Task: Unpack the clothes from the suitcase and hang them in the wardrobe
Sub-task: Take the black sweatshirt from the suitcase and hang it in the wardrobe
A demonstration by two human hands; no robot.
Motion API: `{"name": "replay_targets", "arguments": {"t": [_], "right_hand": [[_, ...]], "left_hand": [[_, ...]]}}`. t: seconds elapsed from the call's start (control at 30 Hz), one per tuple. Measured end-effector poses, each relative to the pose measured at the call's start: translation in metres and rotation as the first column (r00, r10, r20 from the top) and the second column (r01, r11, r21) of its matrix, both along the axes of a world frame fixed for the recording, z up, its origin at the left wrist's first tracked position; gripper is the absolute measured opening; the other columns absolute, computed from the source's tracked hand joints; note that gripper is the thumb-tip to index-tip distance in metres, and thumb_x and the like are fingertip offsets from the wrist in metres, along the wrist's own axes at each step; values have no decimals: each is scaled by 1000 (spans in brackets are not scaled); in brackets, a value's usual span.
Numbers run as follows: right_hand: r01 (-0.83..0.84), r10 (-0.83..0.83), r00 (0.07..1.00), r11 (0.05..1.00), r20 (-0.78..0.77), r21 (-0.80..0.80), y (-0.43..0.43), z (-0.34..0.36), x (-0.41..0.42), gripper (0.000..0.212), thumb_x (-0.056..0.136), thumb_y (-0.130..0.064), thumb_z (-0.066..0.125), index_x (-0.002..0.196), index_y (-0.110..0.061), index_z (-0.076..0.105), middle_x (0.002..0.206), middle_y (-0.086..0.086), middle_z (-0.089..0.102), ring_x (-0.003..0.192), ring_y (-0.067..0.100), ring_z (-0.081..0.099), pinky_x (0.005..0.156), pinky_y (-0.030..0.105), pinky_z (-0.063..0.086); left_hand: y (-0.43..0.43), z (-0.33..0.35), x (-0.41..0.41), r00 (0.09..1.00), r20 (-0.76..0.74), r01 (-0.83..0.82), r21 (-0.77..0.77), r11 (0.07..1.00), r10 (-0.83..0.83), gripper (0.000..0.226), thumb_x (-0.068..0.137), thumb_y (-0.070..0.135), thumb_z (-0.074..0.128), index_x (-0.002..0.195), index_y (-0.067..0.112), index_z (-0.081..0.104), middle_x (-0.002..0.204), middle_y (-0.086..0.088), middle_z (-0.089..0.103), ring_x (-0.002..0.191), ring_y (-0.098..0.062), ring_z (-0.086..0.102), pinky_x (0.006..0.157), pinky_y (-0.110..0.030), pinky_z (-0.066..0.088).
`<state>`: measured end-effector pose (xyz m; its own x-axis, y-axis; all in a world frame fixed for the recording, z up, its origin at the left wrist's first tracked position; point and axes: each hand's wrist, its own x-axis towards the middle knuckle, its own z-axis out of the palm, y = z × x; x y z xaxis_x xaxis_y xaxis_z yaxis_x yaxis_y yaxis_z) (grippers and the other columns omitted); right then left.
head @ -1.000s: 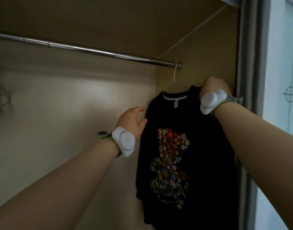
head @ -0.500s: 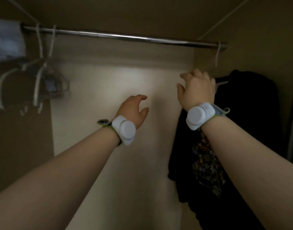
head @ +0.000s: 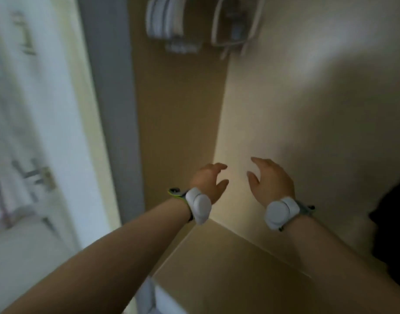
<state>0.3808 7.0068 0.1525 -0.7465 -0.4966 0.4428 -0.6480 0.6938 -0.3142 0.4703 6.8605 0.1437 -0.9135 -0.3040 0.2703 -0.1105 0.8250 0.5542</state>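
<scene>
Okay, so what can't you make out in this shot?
Head view only.
White hangers: motion-blurred, cut by the top edge; count unclear.
Black garment: cut by the right edge; shape unclear.
White panel at left: smeared by blur.
Suitcase: not in view.

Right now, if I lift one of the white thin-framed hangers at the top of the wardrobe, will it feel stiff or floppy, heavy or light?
The white thin-framed hangers look like open loops, so probably light. They hold their shape hanging, so likely stiff. Bunched closely, neighbours may tangle.
</scene>
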Motion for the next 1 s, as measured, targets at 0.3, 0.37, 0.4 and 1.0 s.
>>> {"name": "replay_targets", "arguments": {"t": [0.3, 0.37, 0.4, 1.0], "right_hand": [[-467, 350, 821, 866, 451, 178, -110, -116, 84, 55, 95, -40, 49, 144, -18, 35, 147, 3, 41, 133, 25, 41, 106, 36, 38], [-565, 404, 747, 805, 528, 183, -137, -130, 112, 56, 94, -41, 49, 144, -19, 35, 146, 3, 42, 132, 26, 42, 105, 37, 40], [-605, 425, 710, 776, 561, 179, -150, -136, 124, 56, 94, -41, 50, 144, -20, 36, 145, 4, 44, 131, 27, 44, 104, 39, 41], [-929, 710, 368, 298, 601, 218, -455, -151, 359, 53, 94, -35, 52, 142, -20, 37, 142, 5, 47, 128, 25, 47, 103, 33, 40]], "left_hand": [[-80, -108, 152, 870, 258, -453, 86, 887, 419, 45, 93, 31, 51, 136, 22, 43, 131, -3, 54, 117, -22, 53, 97, -28, 40], [-94, -124, 192, 805, 291, -560, 87, 824, 517, 44, 94, 31, 51, 136, 22, 43, 131, -2, 54, 117, -21, 52, 98, -27, 38], [-99, -129, 210, 775, 301, -604, 91, 792, 556, 44, 94, 31, 51, 136, 22, 43, 131, -2, 54, 118, -20, 51, 98, -26, 37], [-303, -158, 464, 355, 344, -935, 120, 334, 869, 43, 93, 28, 52, 135, 18, 45, 128, -5, 55, 116, -21, 52, 95, -26, 37]]}}
